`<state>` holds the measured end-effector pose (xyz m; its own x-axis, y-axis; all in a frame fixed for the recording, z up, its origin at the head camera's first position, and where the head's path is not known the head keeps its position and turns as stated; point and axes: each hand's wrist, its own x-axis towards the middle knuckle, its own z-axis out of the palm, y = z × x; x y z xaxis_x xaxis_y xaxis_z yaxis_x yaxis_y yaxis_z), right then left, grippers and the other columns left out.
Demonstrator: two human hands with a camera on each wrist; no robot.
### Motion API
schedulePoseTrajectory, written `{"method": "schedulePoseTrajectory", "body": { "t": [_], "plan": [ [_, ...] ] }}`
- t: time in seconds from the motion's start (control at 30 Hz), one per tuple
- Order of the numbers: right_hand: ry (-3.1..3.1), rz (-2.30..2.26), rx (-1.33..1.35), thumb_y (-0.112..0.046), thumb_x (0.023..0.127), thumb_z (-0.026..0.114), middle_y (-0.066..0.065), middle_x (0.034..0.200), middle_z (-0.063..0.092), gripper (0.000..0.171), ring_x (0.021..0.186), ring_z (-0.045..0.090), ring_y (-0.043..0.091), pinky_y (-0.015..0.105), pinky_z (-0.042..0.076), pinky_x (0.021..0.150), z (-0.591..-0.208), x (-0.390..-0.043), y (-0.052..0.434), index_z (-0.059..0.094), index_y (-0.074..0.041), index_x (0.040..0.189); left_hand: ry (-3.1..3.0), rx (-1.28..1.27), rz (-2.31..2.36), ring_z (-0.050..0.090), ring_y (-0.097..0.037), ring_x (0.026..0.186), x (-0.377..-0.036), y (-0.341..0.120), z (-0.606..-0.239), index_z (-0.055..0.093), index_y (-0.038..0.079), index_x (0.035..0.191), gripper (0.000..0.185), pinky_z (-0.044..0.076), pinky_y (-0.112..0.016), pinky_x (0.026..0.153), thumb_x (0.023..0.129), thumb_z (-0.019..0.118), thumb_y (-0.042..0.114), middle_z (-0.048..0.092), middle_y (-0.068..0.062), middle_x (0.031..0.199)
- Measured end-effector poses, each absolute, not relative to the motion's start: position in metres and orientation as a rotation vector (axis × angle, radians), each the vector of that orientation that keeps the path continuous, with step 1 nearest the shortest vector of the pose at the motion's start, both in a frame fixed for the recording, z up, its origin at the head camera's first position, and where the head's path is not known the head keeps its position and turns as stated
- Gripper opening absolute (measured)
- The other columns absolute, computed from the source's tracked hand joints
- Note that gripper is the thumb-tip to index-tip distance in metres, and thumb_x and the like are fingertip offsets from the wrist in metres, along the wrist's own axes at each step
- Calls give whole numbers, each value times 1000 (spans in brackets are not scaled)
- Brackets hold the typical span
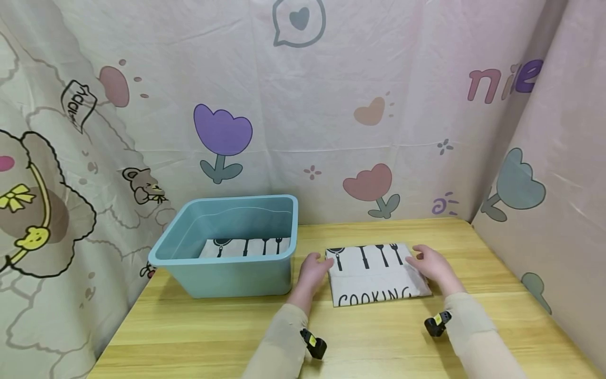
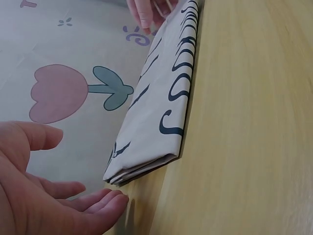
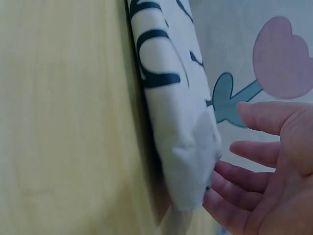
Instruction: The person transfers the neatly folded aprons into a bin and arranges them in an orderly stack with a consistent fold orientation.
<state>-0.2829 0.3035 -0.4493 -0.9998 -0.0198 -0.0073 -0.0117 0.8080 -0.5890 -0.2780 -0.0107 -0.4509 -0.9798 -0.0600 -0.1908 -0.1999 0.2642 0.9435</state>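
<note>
Folded white "COOKING" printed cloth (image 1: 379,276) lies flat on my wooden table (image 1: 360,342); left hand (image 1: 312,268) and right hand (image 1: 433,266) flank it, fingers released, bracketing its edges.

Soft, even light fills the scene, bright without glare, and only faint shadows lie under the blue tub (image 1: 227,247) and along the folded cloth (image 1: 376,273) on the surface (image 1: 379,337). The head view is sharp but bows at its edges. The right wrist view is blurred up close, its fingers (image 3: 244,156) soft.
</note>
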Motion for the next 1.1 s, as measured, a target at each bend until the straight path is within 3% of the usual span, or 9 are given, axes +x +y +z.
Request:
{"method": "schedulePoseTrajectory", "body": {
  "t": [0.3, 0.53, 0.8, 1.1],
  "plan": [
    [2863, -1063, 63, -23, 98, 57, 41, 123, 52, 60, 108, 57, 50, 56, 48, 92, -456, -286, 312, 38, 20, 136, 2377, -318, 1871, 53, -40, 118, -283, -2, -456, 46, -9, 138, 57, 44, -50, 101, 94, 64, 22, 49, -30, 137],
    [2858, -1038, 94, -18, 97, 58, 40, 126, 51, 52, 110, 56, 48, 55, 47, 94, -460, -293, 313, 46, 21, 129, 2290, -364, 1954, 56, -39, 117, -285, 1, -458, 45, -12, 138, 57, 52, -44, 92, 93, 65, 18, 50, -30, 135],
    [2844, -1054, 116, -9, 97, 57, 38, 120, 55, 44, 103, 60, 43, 50, 52, 87, -462, -295, 316, 49, 21, 127, 2167, -392, 2008, 62, -30, 105, -287, 1, -456, 43, -14, 138, 56, 56, -40, 86, 94, 64, 14, 57, -26, 127],
    [2866, -1049, 72, -10, 96, 59, 35, 115, 59, 43, 100, 61, 41, 50, 51, 87, -463, -293, 315, 51, 20, 126, 2189, -414, 1990, 61, -23, 89, -290, 3, -461, 53, -13, 130, 47, 56, -34, 75, 91, 65, 9, 63, -20, 116]
  ]
}}
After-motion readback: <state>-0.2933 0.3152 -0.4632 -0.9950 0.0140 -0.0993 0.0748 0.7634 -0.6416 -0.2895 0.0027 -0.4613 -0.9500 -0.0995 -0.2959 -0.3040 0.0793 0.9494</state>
